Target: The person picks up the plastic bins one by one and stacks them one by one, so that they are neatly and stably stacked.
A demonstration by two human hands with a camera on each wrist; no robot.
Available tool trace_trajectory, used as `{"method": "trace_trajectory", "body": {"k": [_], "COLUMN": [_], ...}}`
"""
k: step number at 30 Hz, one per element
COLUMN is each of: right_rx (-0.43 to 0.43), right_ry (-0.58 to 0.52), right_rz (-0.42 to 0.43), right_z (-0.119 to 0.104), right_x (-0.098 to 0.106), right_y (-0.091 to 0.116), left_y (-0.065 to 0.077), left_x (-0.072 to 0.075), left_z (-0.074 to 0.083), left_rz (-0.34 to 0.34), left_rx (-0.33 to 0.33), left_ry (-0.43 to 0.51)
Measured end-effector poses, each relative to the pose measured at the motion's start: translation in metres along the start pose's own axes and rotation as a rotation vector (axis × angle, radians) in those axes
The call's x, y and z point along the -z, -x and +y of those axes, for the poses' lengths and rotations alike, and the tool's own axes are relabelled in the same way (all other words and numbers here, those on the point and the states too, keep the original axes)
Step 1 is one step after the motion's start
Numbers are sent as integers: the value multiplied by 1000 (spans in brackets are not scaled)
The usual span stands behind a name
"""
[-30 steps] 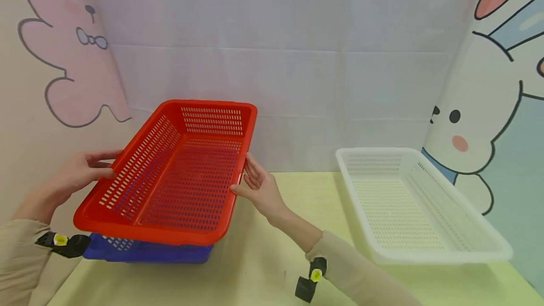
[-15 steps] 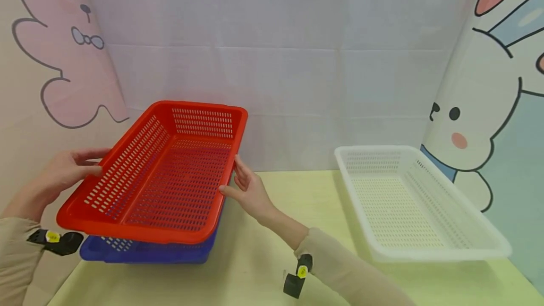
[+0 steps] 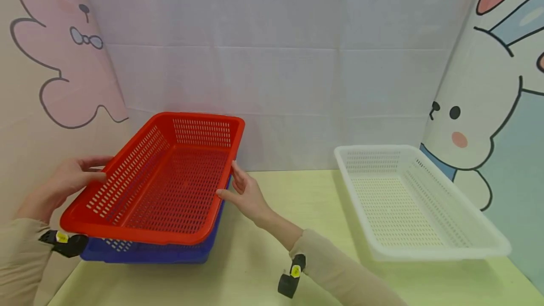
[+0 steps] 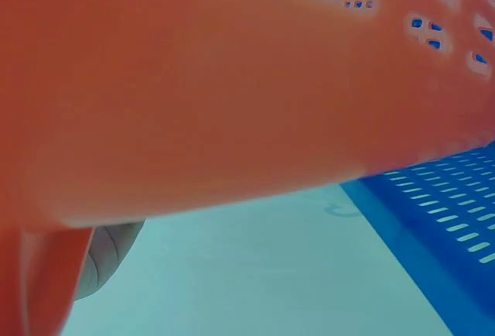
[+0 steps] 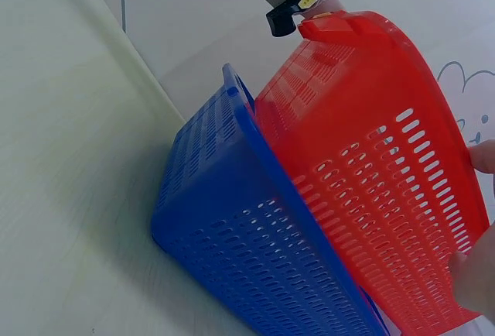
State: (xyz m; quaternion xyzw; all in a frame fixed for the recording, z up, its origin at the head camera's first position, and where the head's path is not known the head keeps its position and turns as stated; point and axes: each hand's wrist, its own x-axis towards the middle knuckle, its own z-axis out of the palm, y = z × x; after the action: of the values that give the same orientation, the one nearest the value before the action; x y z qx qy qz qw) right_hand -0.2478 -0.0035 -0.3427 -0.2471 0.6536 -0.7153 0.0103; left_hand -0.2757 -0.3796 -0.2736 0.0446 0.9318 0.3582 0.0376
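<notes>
The 2 hands were apart, each clamped on the red perforated basket (image 3: 182, 183) at centre left of the frame: the left hand (image 3: 72, 181) gripped its left rim, and the right hand (image 3: 248, 197) pinched its right rim, thumb on top. Beneath, the blue perforated basket (image 3: 170, 254) stood on the pale yellow-green table (image 3: 293, 202), the red one's underside dipping at an angle inside its rim. Well apart, at the right, stood the white perforated basket (image 3: 442, 255). A creased pale cloth (image 3: 272, 84) hung behind.
</notes>
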Motion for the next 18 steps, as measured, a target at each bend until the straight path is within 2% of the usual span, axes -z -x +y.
{"method": "trace_trajectory", "body": {"k": [8, 13, 15, 18], "right_rx": [-40, -57, -67, -82], "right_ry": [12, 11, 9, 18], "right_rz": [9, 13, 14, 23], "right_z": [6, 9, 11, 12], "right_x": [-3, -6, -7, -8], "right_y": [-4, -4, -4, -4], "left_y": [-4, -9, -9, -9], "left_x": [-1, 0, -1, -2], "left_z": [-12, -22, -23, -23], "left_rz": [-20, -27, -23, -26], "left_rx": [-12, 3, 21, 13], "left_ry": [-33, -45, -43, -50]}}
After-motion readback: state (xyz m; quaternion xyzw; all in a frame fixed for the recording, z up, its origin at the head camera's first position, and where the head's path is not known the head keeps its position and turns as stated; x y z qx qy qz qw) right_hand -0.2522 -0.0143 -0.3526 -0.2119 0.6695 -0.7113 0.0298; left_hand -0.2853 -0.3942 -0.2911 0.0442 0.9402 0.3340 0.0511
